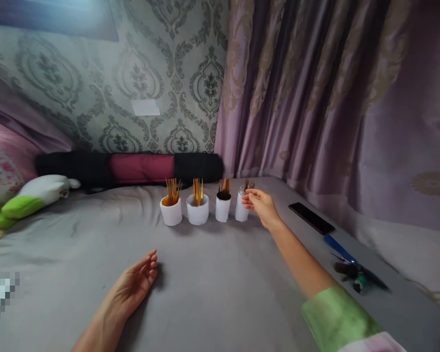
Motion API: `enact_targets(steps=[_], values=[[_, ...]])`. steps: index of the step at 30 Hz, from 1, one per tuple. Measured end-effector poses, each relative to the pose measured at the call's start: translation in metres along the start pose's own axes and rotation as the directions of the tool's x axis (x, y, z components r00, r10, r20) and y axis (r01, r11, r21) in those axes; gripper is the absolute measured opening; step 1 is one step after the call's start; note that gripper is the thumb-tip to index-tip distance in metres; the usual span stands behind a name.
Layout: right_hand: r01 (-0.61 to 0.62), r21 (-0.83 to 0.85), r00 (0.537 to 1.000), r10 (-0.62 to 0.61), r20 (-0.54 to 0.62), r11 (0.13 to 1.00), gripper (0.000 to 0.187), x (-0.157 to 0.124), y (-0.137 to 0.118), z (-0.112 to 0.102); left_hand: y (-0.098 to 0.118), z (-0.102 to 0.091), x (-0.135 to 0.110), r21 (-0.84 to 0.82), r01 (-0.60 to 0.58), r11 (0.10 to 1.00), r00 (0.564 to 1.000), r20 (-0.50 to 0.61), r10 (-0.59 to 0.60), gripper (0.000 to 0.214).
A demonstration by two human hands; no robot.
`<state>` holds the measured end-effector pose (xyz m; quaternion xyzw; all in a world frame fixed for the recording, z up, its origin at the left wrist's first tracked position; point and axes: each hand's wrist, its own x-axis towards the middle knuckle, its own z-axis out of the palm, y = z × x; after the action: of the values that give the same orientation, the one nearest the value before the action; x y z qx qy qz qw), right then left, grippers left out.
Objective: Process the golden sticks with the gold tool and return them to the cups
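My right hand (261, 205) reaches to the rightmost white-wrapped jar (241, 213), fingers closed together at its rim. What they pinch, if anything, is too small to make out. Thin brown sticks (248, 184) rise from that jar. To its left, in a row, stand a narrow white-wrapped cup (223, 211) with brown sticks, a wide white-wrapped cup (197, 214) with yellowish sticks, and another white-wrapped cup (171, 215) with yellow-brown sticks. My left hand (139, 278) lies on the grey sheet (205, 293), palm turned inward, fingers loosely stretched out and holding nothing.
A black phone (311, 218) lies on the right, with a blue-handled tool (340, 249) and small dark items nearer. A black and maroon roll (143, 168) runs along the wall. At the left sits a white and green plush toy (40, 195). Curtains (297, 98) hang on the right.
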<state>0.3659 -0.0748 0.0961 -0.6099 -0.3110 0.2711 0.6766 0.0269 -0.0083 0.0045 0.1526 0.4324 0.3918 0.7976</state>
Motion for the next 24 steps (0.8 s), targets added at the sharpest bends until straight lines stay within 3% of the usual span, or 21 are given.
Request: enact_targets(steps=[4,10,15,18,21,23,24], values=[[0.02,-0.039,1.0,-0.02,0.006,0.999,0.015,-0.001,0.002,-0.008,-0.006,0.023,0.0,-0.078,0.067,0.995,0.997,-0.032,-0.07,0.019],[0.056,-0.121,0.997,-0.049,0.061,0.991,0.021,0.003,0.008,-0.008,-0.043,0.09,-0.002,-0.177,0.19,0.966,0.976,0.138,-0.167,0.016],[0.094,-0.207,0.992,-0.074,0.1,0.974,0.023,0.006,0.007,-0.006,-0.088,0.158,-0.004,-0.157,0.395,0.905,0.88,0.346,-0.324,0.015],[0.125,-0.271,0.988,-0.094,0.127,0.954,0.025,0.01,0.004,-0.01,-0.111,0.19,-0.003,-0.13,0.469,0.873,0.821,0.427,-0.377,0.013],[0.158,-0.345,0.98,-0.105,0.168,0.925,0.027,0.014,0.003,-0.016,-0.126,0.207,0.002,-0.117,0.45,0.885,0.824,0.437,-0.361,0.011],[0.203,-0.405,0.971,-0.128,0.204,0.891,0.029,0.016,0.004,-0.02,-0.129,0.211,0.007,-0.077,0.316,0.945,0.865,0.432,-0.254,0.01],[0.229,-0.437,0.965,-0.142,0.222,0.87,0.029,0.017,0.005,-0.022,-0.128,0.211,0.01,-0.029,0.186,0.982,0.888,0.433,-0.155,0.01]])
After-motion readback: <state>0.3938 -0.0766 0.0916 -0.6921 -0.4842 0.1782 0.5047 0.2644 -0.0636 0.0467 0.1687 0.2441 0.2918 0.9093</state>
